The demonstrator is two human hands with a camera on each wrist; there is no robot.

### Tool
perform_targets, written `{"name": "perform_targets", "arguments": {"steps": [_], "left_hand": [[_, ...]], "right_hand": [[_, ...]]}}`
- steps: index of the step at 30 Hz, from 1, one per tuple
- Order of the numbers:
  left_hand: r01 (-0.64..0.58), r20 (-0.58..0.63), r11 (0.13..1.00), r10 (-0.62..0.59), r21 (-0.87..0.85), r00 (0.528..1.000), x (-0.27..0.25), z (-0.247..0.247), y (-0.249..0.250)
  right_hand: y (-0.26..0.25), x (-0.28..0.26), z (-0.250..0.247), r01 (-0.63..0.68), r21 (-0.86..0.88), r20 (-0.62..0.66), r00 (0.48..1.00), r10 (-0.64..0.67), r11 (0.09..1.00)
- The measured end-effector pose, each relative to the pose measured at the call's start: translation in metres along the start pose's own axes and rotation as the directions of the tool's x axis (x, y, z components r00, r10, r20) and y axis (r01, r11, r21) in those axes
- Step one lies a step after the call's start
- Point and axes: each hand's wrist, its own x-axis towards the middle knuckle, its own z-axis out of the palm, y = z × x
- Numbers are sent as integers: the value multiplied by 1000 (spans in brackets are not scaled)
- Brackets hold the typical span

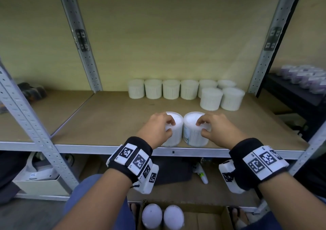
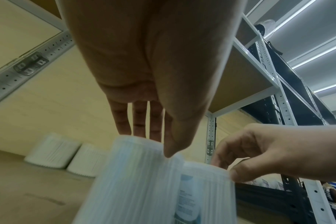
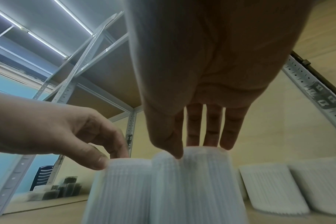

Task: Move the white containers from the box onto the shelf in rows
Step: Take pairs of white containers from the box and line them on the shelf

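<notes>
Two white ribbed containers stand side by side at the front edge of the shelf board [image 1: 114, 120]. My left hand [image 1: 169, 128] grips the left container [image 1: 176, 136] by its top rim, thumb in front and fingers over the lid. My right hand [image 1: 202, 128] grips the right container [image 1: 191, 123] the same way. The left wrist view shows my left hand [image 2: 153, 144] on its container [image 2: 132, 181]. The right wrist view shows my right hand [image 3: 194, 149] on its container [image 3: 201, 181]. Both wrist views are blurred. Several containers [image 1: 171, 89] line the back, with two more [image 1: 210, 99] in front at the right. Two containers [image 1: 152, 215] stay in the cardboard box [image 1: 202, 217].
Grey perforated uprights [image 1: 35, 123] frame the shelf bay. Dark items [image 1: 33, 90] lie on the neighbouring shelf to the left. A black rack with purple packs [image 1: 307, 78] stands at the right. Below the shelf are a white bottle [image 1: 201, 173] and a white bin [image 1: 40, 180].
</notes>
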Motion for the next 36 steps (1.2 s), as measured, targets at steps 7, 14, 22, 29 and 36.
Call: {"name": "perform_targets", "arguments": {"steps": [7,14,22,29,36], "left_hand": [[-15,-6,1000,15,-16,1000,16,4,-7],[11,-5,999,-11,-33,1000,45,5,-14],[48,-3,996,-48,-70,999,84,8,-28],[54,-17,995,-55,-79,998,119,12,-41],[68,-11,992,-69,-106,998,152,17,-50]], "right_hand": [[5,16,4,3,10,-19,1000,-3,1000],[10,47,9,13,-36,-32,999,-14,999],[17,91,21,-24,-62,-80,997,19,998],[24,129,28,-40,-75,-80,996,34,996],[30,160,32,-55,-83,-97,994,47,995]]}}
